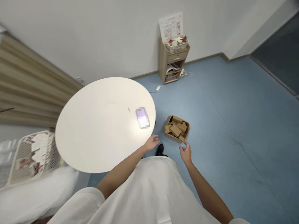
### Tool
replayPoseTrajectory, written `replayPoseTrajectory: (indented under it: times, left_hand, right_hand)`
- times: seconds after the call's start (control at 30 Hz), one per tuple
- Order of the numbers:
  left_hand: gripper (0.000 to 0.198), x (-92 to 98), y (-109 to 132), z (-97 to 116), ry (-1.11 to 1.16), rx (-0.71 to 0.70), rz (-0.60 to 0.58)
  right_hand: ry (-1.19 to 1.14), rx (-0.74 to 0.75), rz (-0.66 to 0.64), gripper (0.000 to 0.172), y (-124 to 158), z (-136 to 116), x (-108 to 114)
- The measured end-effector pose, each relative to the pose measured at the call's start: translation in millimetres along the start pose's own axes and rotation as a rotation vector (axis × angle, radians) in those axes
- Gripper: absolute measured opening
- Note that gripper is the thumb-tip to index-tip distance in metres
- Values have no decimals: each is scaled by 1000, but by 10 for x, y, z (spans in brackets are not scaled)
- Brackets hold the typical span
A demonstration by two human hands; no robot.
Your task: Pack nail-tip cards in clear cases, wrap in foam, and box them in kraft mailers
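My left hand [151, 143] is held at the edge of the round white table [98, 124], its fingers stretched out and nothing in it. My right hand [186, 152] hangs over the floor on the right, thumb and fingers apart, also holding nothing. Just beyond it, a brown cardboard box [165, 130] stands on the floor with several small flat brown cartons [175, 130] heaped inside. On the table lies a pixelated purple and white rectangle [142, 118]. A tiny dark item [129, 109], too small to name, is beside it.
A wooden cabinet [163, 62] against the wall carries a white basket [177, 47] and a printed sheet [171, 25]. A power strip [158, 88] lies on the blue floor. At left are a plastic basket [15, 171] of papers and a striped curtain [28, 74]. My shoe [160, 148] shows below.
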State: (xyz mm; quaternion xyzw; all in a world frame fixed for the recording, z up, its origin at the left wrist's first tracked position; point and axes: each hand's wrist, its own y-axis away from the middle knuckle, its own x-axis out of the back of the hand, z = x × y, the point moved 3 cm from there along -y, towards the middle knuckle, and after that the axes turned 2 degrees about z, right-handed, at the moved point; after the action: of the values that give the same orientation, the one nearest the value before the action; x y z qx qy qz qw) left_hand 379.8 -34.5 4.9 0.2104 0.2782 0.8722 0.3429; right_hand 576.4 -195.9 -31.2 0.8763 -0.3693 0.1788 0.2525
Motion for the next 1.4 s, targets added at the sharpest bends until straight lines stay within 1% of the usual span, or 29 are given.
replayPoseTrajectory:
  times: [0.07,0.13,0.23,0.3,0.37,0.43,0.53,0.6,0.67,0.73,0.8,0.87,0.93,1.03,1.1,1.2,1.27,1.4]
  left_hand:
    - [48,320,271,-140,70,-10,100]
    - [44,651,541,-282,150,-40,219]
    - [40,1131,932,-529,266,-90,412]
    - [39,1429,1188,-732,332,-114,534]
    - [39,1699,1447,-971,388,-129,639]
    - [38,1935,1712,-1237,432,-143,731]
    - [36,2215,2106,-1644,489,-143,861]
    - [35,2355,2347,-1883,535,-109,936]
    - [37,2463,2557,-2073,584,-65,986]
    - [38,2553,2733,-2213,618,-36,1025]
    - [37,2633,2878,-2321,637,-33,1073]
    - [37,2703,2994,-2418,646,-40,1123]
    - [38,2759,3077,-2515,642,-31,1149]
    - [40,2817,3162,-2643,616,36,1178]
    - [40,2852,3202,-2689,597,78,1197]
    - [41,2923,3227,-2684,575,100,1174]
    - [41,3002,3228,-2654,558,104,1150]
    - [43,3262,3255,-2622,500,112,1148]
  right_hand:
    - [-26,101,-96,55,98,-242,-221]
    - [-62,221,-188,49,195,-549,-493]
    - [-96,389,-335,38,380,-1068,-991]
    - [-111,460,-440,33,564,-1409,-1374]
    - [-143,481,-541,32,813,-1705,-1779]
    - [-188,464,-636,31,1124,-1933,-2186]
    - [-203,420,-777,31,1664,-2134,-2737]
    - [-170,395,-869,30,2016,-2188,-3029]
    - [-121,378,-971,31,2316,-2197,-3251]
    - [-62,373,-1094,31,2540,-2186,-3416]
    - [-11,372,-1186,31,2671,-2183,-3539]
    - [25,376,-1245,30,2721,-2209,-3651]
    - [51,381,-1284,30,2723,-2272,-3774]
    - [78,391,-1317,31,2699,-2410,-3996]
    - [88,399,-1332,33,2693,-2510,-4157]
    - [102,413,-1364,34,2719,-2648,-4390]
    - [119,431,-1387,34,2759,-2737,-4533]
    - [138,464,-1453,32,2890,-2920,-4810]
